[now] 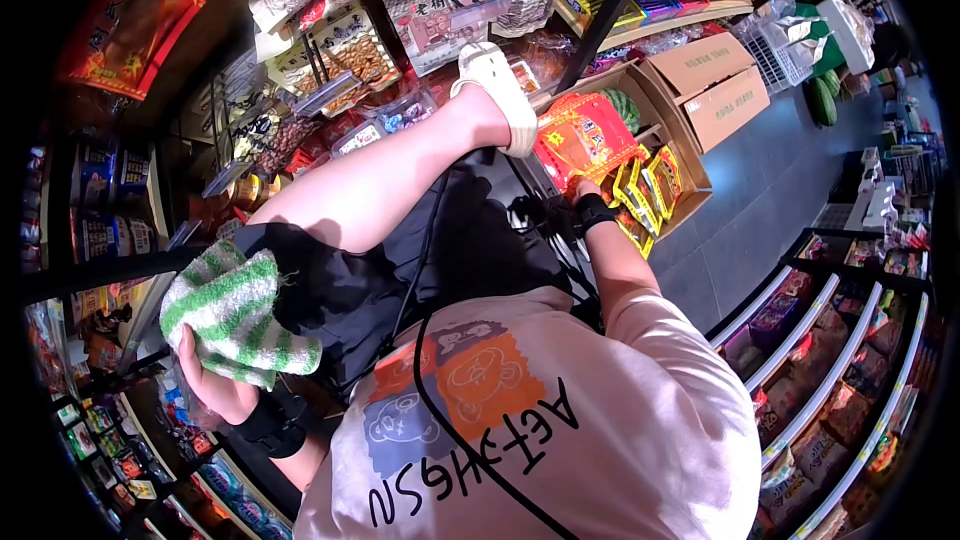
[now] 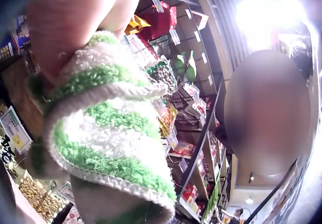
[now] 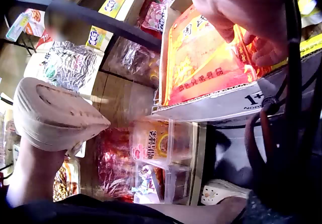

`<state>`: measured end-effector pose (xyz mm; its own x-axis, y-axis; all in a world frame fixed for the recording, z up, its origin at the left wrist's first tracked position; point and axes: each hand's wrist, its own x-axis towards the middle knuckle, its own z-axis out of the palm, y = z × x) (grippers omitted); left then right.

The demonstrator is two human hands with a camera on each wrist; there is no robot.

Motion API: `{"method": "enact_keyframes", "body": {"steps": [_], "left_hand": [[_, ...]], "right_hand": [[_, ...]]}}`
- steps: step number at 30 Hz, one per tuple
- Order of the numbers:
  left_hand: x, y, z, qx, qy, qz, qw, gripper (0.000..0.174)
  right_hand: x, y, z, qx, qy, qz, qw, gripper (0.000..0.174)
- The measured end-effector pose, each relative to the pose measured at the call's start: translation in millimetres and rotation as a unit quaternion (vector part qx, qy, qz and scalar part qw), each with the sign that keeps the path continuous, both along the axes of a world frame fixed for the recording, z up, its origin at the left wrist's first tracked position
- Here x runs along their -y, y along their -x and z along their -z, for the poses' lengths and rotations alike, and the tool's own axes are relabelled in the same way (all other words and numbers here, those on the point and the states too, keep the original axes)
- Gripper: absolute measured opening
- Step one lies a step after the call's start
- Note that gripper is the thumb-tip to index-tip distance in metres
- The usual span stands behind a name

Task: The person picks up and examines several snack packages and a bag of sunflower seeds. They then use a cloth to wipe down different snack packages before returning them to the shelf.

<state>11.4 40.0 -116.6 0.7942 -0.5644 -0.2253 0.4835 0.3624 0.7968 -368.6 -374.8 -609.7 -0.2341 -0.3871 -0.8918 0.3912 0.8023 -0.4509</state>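
Note:
A green and white striped cloth (image 1: 238, 312) is in the left hand (image 1: 207, 377), at the left of the head view. The left wrist view shows this fluffy cloth (image 2: 110, 128) hanging from the hand (image 2: 80, 20), whose fingertips are partly hidden. A large red package (image 1: 585, 140) lies over the cardboard box (image 1: 700, 178). The right hand (image 1: 584, 192) is at the package's lower edge, beside yellow packets (image 1: 634, 192). In the right wrist view, curled fingers of the right hand (image 3: 241, 20) pinch the edge of the red package (image 3: 196, 65).
A raised leg with a white clog (image 1: 497, 95) rests toward the snack shelf. A watermelon (image 1: 622, 110) sits in the box. Hanging bags (image 1: 435, 20) are ahead, and curved shelves (image 1: 830, 380) stand at the right. Another person (image 2: 266, 113) appears in the left wrist view.

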Motion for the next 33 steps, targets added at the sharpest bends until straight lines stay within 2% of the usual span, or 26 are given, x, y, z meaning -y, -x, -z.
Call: {"method": "enact_keyframes", "body": {"steps": [2,4,5,8,9,10,12,13,14,15,16,17,18,19,21,23,25,27,28,30,31,32,33], "left_hand": [[5.8,2.7,-1.9,-0.001,-0.003,0.001,1.0,0.037],[10.9,4.7,-1.0,-0.008,-0.006,-0.003,1.0,0.036],[13.1,4.5,0.3,-0.012,-0.007,-0.007,1.0,0.036],[18.8,5.6,3.7,-0.003,-0.004,-0.01,1.0,0.036],[18.8,6.0,4.3,-0.001,-0.001,-0.005,1.0,0.036],[19.6,7.2,5.5,0.001,0.003,-0.001,1.0,0.036],[26.0,17.8,8.4,0.099,-0.062,-0.034,0.993,0.04],[29.1,23.2,10.0,0.144,-0.097,-0.053,0.983,0.042],[29.2,21.6,9.6,0.076,-0.058,-0.022,0.995,0.043],[34.3,27.3,8.1,0.118,-0.08,0.001,0.99,0.043],[31.5,29.1,16.5,0.177,-0.144,-0.001,0.974,0.041],[28.4,31.1,25.0,0.233,-0.21,-0.005,0.95,0.039],[41.1,43.9,20.3,0.195,-0.201,0.023,0.96,0.039],[62.5,64.0,9.9,0.284,-0.202,0.01,0.937,0.043],[91.4,75.7,1.2,0.448,-0.152,0.155,0.867,0.041],[115.7,91.4,-6.4,0.66,-0.166,0.2,0.705,0.046],[138.8,111.0,-11.9,0.767,-0.118,0.23,0.587,0.045],[154.5,133.7,6.5,0.782,-0.136,0.219,0.567,0.047],[158.4,138.4,4.2,0.819,-0.113,0.24,0.51,0.049],[152.0,147.2,22.2,0.848,-0.074,0.079,0.519,0.048],[145.5,141.0,26.6,0.846,-0.069,0.098,0.52,0.048],[138.4,133.6,30.9,0.843,-0.062,0.119,0.522,0.047],[133.0,127.3,30.2,0.825,-0.068,0.125,0.547,0.038]], "right_hand": [[-3.5,-6.1,-16.5,0.032,0.015,0.006,0.999,0.014],[-6.7,-6.3,-10.7,0.061,0.054,-0.005,0.997,0.015],[2.9,10.0,41.9,0.099,0.08,-0.057,0.99,0.015],[11.8,10.8,50.8,0.058,0.175,-0.141,0.973,0.014],[8.1,6.5,23.1,0.064,0.187,-0.12,0.973,0.014],[-7.9,-5.4,-51.5,0.022,0.255,-0.092,0.962,0.017],[-12.5,-8.3,-109.9,0.043,0.239,-0.034,0.97,0.014],[-10.8,2.1,-118.9,0.042,0.275,-0.073,0.958,0.014],[-8.5,18.3,-130.5,0.04,0.311,-0.113,0.943,0.014],[-12.0,29.9,-156.8,0.077,0.355,-0.132,0.922,0.013],[-18.8,33.9,-194.1,0.096,0.403,-0.131,0.901,0.014],[-38.8,27.9,-266.6,0.092,0.382,-0.148,0.907,0.02],[-37.7,37.1,-278.4,0.153,0.425,-0.142,0.881,0.026],[-52.7,27.4,-334.5,0.171,0.432,-0.159,0.871,0.03],[-72.4,18.1,-388.8,0.225,0.447,-0.172,0.849,0.036],[-92.0,-2.5,-415.8,0.325,0.447,-0.172,0.816,0.039],[-121.0,-38.9,-435.9,0.393,0.438,-0.196,0.784,0.045],[-140.7,-67.6,-434.1,0.51,0.397,-0.241,0.724,0.05],[-150.5,-83.4,-432.3,0.577,0.362,-0.256,0.686,0.052],[-175.9,-105.5,-448.4,0.453,0.385,-0.292,0.749,0.05],[-188.9,-117.3,-457.8,0.39,0.387,-0.312,0.775,0.05],[-190.0,-118.4,-446.9,0.345,0.45,-0.383,0.729,0.049],[-195.3,-121.4,-445.6,0.365,0.45,-0.39,0.715,0.05]]}}
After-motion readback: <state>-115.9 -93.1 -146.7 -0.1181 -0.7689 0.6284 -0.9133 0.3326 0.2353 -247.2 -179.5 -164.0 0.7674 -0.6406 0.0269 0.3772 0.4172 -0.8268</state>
